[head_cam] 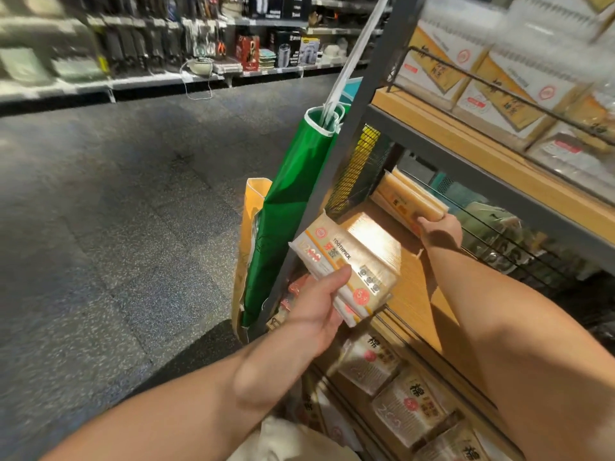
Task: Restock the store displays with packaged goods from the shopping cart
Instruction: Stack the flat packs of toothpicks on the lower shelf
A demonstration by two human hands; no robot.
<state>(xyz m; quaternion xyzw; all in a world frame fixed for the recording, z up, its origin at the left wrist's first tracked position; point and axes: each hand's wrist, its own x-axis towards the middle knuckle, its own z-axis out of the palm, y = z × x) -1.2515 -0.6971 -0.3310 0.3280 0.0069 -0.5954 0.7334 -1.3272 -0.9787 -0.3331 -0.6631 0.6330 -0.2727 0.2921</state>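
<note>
Toothpick packs (346, 267), stacked, gripped by left hand (316, 311) just before wooden shelf (412, 294). Right hand (441, 231) reaching onto shelf, fingers curled round longer pack (411, 199) there. Green bag (293, 207) hanging beside shelf post.

At my ten o'clock lay the dark speckled floor (116, 194); blurred white wall shelving (133, 79) stood at eleven.
</note>
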